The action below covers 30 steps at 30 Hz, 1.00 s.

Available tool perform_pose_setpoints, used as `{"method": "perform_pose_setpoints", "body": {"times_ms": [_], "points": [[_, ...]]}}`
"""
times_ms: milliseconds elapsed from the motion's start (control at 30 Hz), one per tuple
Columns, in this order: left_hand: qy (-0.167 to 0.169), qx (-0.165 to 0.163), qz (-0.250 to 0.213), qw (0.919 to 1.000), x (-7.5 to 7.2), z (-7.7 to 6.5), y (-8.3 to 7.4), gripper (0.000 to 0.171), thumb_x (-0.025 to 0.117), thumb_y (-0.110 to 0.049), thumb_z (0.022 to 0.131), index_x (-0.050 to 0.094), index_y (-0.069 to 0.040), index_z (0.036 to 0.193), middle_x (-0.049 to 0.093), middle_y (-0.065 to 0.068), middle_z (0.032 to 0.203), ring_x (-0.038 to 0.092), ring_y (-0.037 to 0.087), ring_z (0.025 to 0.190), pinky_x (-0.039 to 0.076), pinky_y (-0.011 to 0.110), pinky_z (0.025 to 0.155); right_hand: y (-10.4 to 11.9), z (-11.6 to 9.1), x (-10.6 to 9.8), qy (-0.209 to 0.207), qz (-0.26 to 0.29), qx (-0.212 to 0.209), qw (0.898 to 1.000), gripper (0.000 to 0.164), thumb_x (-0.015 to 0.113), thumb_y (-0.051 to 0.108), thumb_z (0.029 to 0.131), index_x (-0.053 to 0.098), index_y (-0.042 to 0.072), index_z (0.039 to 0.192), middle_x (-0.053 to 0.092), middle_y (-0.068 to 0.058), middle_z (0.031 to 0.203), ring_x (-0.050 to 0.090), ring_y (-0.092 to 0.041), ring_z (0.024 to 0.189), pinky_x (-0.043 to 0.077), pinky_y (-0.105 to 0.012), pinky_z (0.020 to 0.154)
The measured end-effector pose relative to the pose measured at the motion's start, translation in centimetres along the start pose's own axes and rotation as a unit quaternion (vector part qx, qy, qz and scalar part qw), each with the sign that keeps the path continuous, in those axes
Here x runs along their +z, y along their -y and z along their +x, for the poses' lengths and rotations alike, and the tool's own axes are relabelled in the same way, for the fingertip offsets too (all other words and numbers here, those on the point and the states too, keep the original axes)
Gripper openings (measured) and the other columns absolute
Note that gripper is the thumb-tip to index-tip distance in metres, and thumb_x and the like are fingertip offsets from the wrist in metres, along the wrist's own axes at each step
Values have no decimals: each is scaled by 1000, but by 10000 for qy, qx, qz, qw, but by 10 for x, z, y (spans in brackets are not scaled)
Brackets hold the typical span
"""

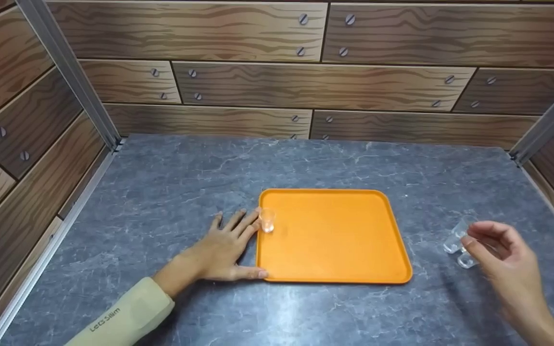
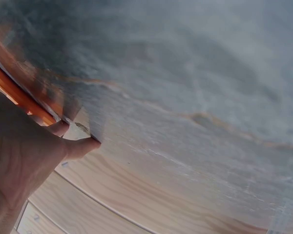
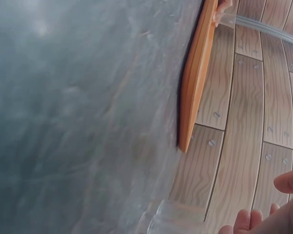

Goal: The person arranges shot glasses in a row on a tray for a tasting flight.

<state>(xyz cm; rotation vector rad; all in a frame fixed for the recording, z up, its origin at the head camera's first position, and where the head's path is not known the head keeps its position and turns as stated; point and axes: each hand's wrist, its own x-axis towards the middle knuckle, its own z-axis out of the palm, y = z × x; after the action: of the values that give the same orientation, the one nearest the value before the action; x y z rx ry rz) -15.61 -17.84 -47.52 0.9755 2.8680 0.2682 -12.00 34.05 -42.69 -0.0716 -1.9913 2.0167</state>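
An orange tray (image 1: 334,235) lies on the table, with a small clear cup (image 1: 268,221) standing inside its left edge. My left hand (image 1: 224,250) rests with spread fingers along that edge, its thumb at the near left corner. A fingertip is close to the cup; whether they touch, I cannot tell. At the right, at least two more clear cups (image 1: 456,239) are on the table, partly hidden behind my right hand (image 1: 510,264). That hand hovers beside them, fingers bent. In the right wrist view, thumb and fingers are apart, and a blurred clear cup (image 3: 173,217) sits beyond the fingertips.
The table (image 1: 185,173) has a grey marbled top. Wood-patterned panels (image 1: 248,86) stand behind it and at both sides, with metal posts (image 1: 72,77) at the back corners. A metal rail (image 1: 56,240) runs along the left edge.
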Motion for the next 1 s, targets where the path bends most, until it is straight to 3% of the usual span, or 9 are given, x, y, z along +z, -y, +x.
{"method": "perform_pose_setpoints", "body": {"times_ms": [200,600,833,1000], "points": [[-32,9,11,10000,0,-1,0,112,47,-88,96,27,-9,173,8,12,183,18,48,162,14,82,118,-4,3,-8,129,-742,-13,9972,30,78,-7,97,71,9,121,74,10,113,69,-2,107,53,-10,87],[104,-47,-143,9998,-1,-1,1,113,48,-88,96,23,-10,174,4,8,183,16,47,163,12,82,119,-9,3,-24,218,-1690,61,9854,31,80,-2,98,68,9,125,70,21,117,62,6,113,45,-6,95],[140,-63,-83,9998,-1,0,0,114,47,-89,96,22,-10,175,4,8,183,15,46,163,12,80,120,-14,3,-29,293,-1685,-76,9852,34,78,-12,95,69,6,122,71,22,114,63,8,111,44,-4,95],[108,-75,-40,9999,-1,0,-1,114,47,-89,96,22,-10,174,4,8,183,15,45,164,12,80,120,-18,4,-34,295,-1972,-161,9798,35,78,-13,94,69,7,122,70,24,112,63,11,109,44,-4,94]]}}
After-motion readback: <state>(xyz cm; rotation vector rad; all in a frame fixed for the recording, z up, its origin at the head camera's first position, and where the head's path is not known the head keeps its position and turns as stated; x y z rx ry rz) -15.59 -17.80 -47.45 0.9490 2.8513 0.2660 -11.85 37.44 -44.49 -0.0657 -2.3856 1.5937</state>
